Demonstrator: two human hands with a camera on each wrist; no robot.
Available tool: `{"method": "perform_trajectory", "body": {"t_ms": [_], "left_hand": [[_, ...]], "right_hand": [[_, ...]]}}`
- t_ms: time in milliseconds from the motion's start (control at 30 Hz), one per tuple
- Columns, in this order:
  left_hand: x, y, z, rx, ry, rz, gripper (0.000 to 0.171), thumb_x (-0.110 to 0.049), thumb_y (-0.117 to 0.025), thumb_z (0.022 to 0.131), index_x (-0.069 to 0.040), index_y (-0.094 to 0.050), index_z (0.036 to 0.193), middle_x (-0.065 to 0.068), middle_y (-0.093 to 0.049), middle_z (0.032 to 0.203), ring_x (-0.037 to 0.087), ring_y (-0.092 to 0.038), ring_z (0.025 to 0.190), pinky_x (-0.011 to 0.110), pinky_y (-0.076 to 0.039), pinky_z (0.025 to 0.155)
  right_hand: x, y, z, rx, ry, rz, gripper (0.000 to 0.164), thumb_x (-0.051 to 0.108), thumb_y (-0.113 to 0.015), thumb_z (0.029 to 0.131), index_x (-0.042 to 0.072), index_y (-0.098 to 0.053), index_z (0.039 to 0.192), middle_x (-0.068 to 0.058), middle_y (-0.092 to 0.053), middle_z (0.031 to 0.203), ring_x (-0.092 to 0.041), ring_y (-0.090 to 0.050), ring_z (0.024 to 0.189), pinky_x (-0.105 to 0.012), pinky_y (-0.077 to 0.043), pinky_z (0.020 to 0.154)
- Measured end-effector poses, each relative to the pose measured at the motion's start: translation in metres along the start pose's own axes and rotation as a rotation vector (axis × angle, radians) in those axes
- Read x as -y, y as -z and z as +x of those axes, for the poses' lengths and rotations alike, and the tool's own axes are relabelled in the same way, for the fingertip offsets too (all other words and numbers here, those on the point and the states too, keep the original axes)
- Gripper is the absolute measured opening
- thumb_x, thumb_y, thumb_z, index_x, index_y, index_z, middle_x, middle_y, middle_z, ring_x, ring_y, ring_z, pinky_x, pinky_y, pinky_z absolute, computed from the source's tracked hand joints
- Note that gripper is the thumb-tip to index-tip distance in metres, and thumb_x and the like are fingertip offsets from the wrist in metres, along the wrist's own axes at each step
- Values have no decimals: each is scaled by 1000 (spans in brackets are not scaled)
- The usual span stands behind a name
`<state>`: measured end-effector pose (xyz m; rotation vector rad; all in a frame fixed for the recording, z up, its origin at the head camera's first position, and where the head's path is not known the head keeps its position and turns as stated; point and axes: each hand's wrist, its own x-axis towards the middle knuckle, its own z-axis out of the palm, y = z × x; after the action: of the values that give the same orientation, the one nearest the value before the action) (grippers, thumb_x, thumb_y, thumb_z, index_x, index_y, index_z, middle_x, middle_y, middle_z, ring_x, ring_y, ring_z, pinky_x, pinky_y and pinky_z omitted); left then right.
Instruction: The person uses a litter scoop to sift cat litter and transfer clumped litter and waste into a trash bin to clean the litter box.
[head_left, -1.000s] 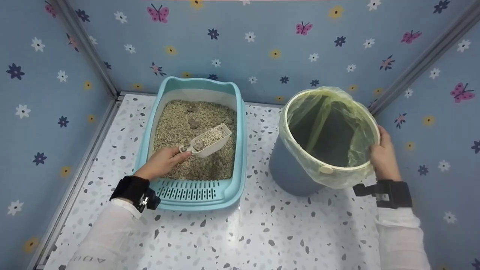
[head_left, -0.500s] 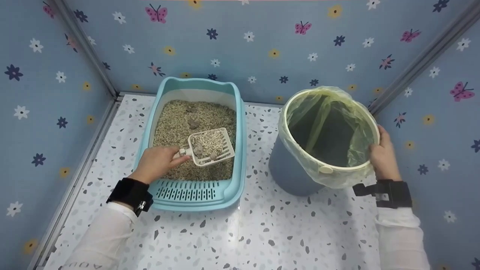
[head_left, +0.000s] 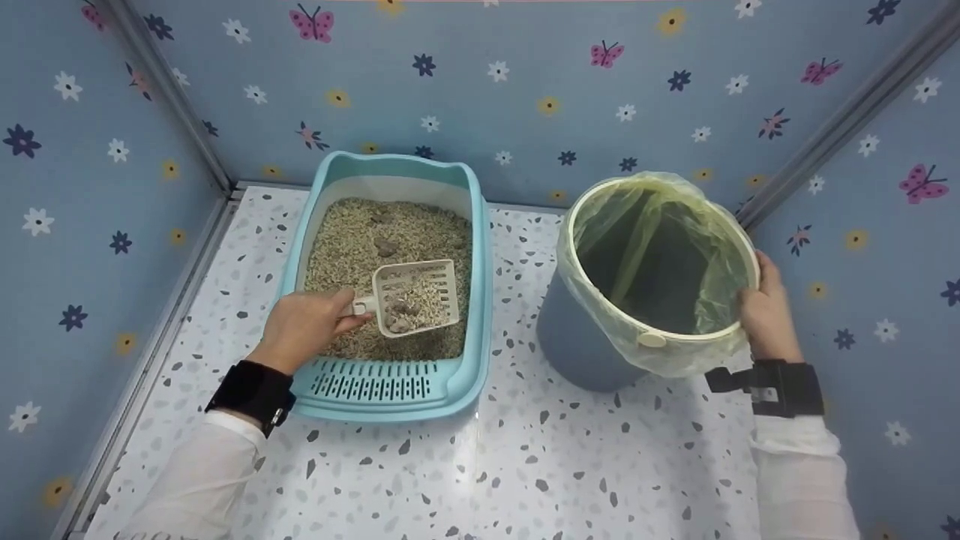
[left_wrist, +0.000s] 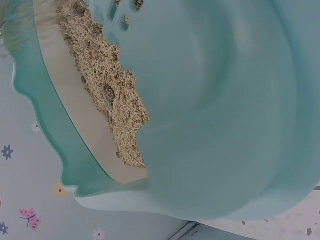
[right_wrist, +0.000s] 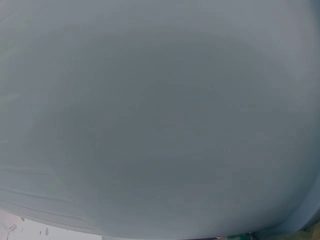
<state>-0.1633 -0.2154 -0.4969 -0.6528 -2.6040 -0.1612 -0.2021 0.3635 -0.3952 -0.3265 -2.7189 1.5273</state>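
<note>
My left hand (head_left: 307,322) grips the handle of a white slotted litter scoop (head_left: 416,298) over the teal litter box (head_left: 486,300). Pale litter pellets and some greyish clumps lie in the scoop. Below it spreads the brown pellet litter (head_left: 337,240), with a couple of dark clumps (head_left: 385,247) farther back. At the right, my right hand (head_left: 769,311) holds the rim of a blue-grey trash can (head_left: 585,341), which leans toward me. A translucent yellow-green bag (head_left: 675,360) lines it under a cream ring. The left wrist view shows the box wall (left_wrist: 225,140) and litter; the right is filled by the can's side (right_wrist: 165,125).
Patterned blue wall panels (head_left: 525,120) close in the back and both sides. The speckled white floor (head_left: 517,450) runs between box and can and out in front of them. A slotted step (head_left: 375,381) forms the box's near end.
My left hand has drawn slightly left and turned the scoop from tilted to nearly level, its load shifting toward the near side. My right hand and the trash can have stayed in place.
</note>
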Motion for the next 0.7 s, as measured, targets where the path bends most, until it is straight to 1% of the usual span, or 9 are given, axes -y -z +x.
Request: {"method": "perform_trajectory", "body": {"t_ms": [133, 200, 300, 467, 567, 600, 700], "left_hand": [[2, 2, 1, -17, 3, 9, 43, -45, -68, 80, -11, -44, 71, -7, -31, 48, 7, -24, 39, 23, -19, 36], [3, 3, 1, -23, 21, 10, 43, -42, -70, 79, -11, -43, 69, -7, -29, 47, 8, -23, 38, 23, -18, 36], [3, 7, 1, 5, 64, -11, 41, -41, -69, 82, -11, -43, 68, -7, -27, 46, 8, -22, 38, 23, -17, 36], [0, 14, 3, 119, 197, -119, 41, -43, -62, 88, -14, -42, 66, -9, -25, 49, 8, -23, 41, 23, -16, 38], [-3, 18, 6, 190, 286, -194, 44, -46, -57, 91, -14, -42, 65, -7, -26, 51, 11, -27, 43, 25, -18, 40], [-3, 19, 7, 217, 316, -227, 44, -47, -56, 92, -14, -42, 66, -7, -28, 52, 12, -28, 44, 25, -19, 41], [-4, 23, 11, 307, 408, -341, 45, -52, -51, 93, -12, -52, 72, -4, -35, 56, 14, -35, 49, 27, -25, 43]], "right_hand": [[0, 0, -1, -3, 1, 8, 68, -6, -24, 89, 5, 3, 151, -21, -3, 156, -40, -16, 140, -52, -17, 113], [0, 0, -1, -2, -2, 22, 68, -5, -23, 89, 5, 5, 150, -21, -1, 156, -39, -15, 140, -51, -16, 113], [0, -1, -1, 0, -7, 43, 68, -5, -22, 89, 5, 6, 150, -20, 1, 156, -38, -12, 141, -50, -15, 114], [0, -2, 1, 2, -19, 61, 70, -7, -23, 88, 6, 6, 150, -19, 0, 157, -37, -16, 140, -49, -19, 114], [-1, -1, 1, 4, -19, 58, 70, -7, -22, 88, 6, 6, 151, -19, -1, 157, -38, -18, 139, -49, -20, 113], [-1, -1, 1, 4, -18, 55, 69, -7, -22, 88, 6, 5, 151, -19, -1, 157, -38, -18, 139, -50, -20, 113], [-1, 0, 0, 7, -18, 48, 69, -6, -22, 89, 6, 6, 151, -19, -1, 157, -38, -17, 140, -50, -20, 113]]}}
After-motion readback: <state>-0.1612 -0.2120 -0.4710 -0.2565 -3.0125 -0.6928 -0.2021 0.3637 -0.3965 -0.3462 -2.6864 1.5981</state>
